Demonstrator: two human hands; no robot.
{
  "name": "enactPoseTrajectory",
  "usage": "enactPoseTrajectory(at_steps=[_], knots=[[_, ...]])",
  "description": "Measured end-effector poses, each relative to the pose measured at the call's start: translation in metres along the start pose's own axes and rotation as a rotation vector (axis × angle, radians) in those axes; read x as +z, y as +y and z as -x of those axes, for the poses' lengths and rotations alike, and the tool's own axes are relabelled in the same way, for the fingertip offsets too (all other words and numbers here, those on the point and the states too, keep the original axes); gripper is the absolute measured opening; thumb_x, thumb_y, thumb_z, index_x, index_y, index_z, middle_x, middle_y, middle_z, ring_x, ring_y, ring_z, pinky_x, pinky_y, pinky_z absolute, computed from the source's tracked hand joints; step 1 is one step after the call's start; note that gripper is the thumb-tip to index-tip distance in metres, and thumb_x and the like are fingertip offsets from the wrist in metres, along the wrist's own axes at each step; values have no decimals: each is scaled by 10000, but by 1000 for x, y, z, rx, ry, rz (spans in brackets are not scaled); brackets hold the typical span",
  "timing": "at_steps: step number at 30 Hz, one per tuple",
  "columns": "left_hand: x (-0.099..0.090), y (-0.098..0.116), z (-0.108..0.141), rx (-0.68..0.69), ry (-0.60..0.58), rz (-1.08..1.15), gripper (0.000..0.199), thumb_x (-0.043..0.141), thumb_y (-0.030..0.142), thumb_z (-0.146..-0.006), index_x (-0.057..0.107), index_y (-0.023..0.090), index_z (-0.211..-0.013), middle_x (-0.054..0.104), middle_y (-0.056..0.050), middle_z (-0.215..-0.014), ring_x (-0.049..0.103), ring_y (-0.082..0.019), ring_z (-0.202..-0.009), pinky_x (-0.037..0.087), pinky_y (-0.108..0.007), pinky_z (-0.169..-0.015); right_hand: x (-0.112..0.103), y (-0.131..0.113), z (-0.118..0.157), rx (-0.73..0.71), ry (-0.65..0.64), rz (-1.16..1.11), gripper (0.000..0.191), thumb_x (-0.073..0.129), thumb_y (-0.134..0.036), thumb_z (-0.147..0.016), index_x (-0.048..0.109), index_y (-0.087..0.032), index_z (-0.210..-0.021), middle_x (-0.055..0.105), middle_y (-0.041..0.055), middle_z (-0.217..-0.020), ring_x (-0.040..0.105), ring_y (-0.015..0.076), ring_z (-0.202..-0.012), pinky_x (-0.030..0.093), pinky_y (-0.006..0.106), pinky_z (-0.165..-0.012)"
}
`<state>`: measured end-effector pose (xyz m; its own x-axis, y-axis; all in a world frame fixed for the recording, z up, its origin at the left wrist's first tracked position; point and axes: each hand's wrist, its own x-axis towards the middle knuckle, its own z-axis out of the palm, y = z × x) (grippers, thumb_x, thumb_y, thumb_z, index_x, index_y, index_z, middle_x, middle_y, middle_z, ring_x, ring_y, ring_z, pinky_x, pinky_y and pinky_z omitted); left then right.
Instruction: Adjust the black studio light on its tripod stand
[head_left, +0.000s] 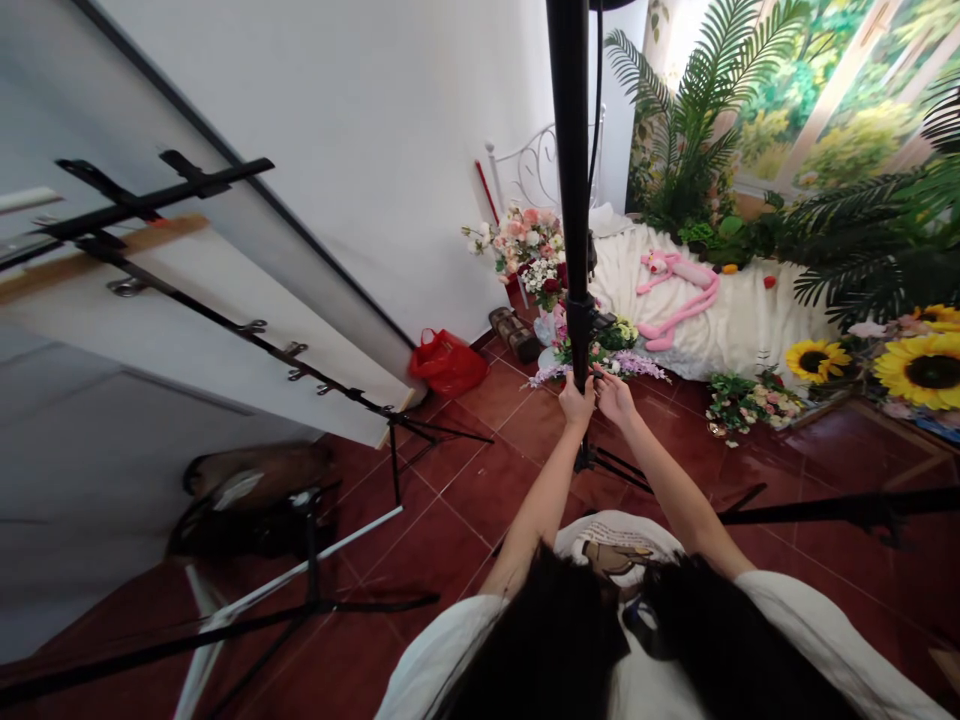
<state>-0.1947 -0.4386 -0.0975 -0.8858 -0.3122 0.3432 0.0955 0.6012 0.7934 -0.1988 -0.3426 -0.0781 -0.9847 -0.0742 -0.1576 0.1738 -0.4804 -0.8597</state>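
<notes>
Black pole [573,150], one: upright in front of the wearer, above the red tile floor [480,500], its lower end among dark stand legs. Bed [757,325], one: beyond the pole, cream cover gathered in folds. Red bag [450,365], one: slumped near the wall (soft plastic, by its look). Pink plush toy [694,275], one: lying long-limbed on the bed. Left hand [576,402]: grip closed around the pole below its collar, presumably to steady it. Right hand [616,400]: fingertips beside the pole, probably placed there for finer handling; whether they pinch anything, cannot tell. Collar [579,315], one: on the pole, above both hands.
</notes>
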Motion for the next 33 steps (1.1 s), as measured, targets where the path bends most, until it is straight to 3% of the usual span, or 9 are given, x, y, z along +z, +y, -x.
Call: enactPoseTrajectory(at_steps=[3,6,12,17,22,28,33], knots=[[-2,3,2,4,3,33,486,385,591,-952,597,158,-1011,717,-116,-857,692,-229,-761,439,-280,-636,3,4,1,0,7,-98,255,543,-364,-862,617,-246,-1075,742,38,-1001,688,179,-1018,549,321,-926],[-4,6,4,3,-13,63,488,367,598,-955,588,167,-1015,722,-109,-887,699,-228,-799,459,-283,-662,4,8,-3,18,62,-269,167,641,-305,-835,598,-273,-993,730,-31,-887,694,134,-909,538,275,-923],[-6,7,4,-1,-28,118,481,371,607,-948,580,179,-1017,727,-107,-902,704,-231,-832,475,-289,-691,3,14,-12,9,110,-451,196,726,-183,-781,548,-257,-819,670,-87,-725,656,87,-712,542,198,-777],[-5,5,3,-21,-16,120,458,410,603,-935,574,179,-997,711,-99,-845,691,-229,-766,452,-282,-655,11,15,-18,-39,211,-297,300,763,-302,-749,475,-233,-701,538,-102,-575,540,73,-542,482,178,-591],[-5,4,4,-20,-22,126,430,433,591,-932,575,187,-967,704,-92,-855,681,-220,-782,442,-270,-662,14,7,-18,-44,284,-44,506,822,-483,-640,382,-235,-637,393,-117,-509,368,58,-438,331,195,-431],[-7,9,7,-32,-21,83,443,406,578,-947,587,177,-993,710,-102,-878,684,-232,-812,441,-272,-683,18,3,-15,-119,366,146,580,778,-617,-615,336,-241,-610,346,-108,-521,352,68,-478,311,197,-443],[-13,15,10,-60,-54,61,438,403,567,-954,594,179,-1021,719,-113,-942,693,-245,-859,449,-279,-712,25,4,-18,-133,499,242,639,763,-639,-625,262,-249,-556,270,-103,-501,249,66,-462,264,220,-425]])
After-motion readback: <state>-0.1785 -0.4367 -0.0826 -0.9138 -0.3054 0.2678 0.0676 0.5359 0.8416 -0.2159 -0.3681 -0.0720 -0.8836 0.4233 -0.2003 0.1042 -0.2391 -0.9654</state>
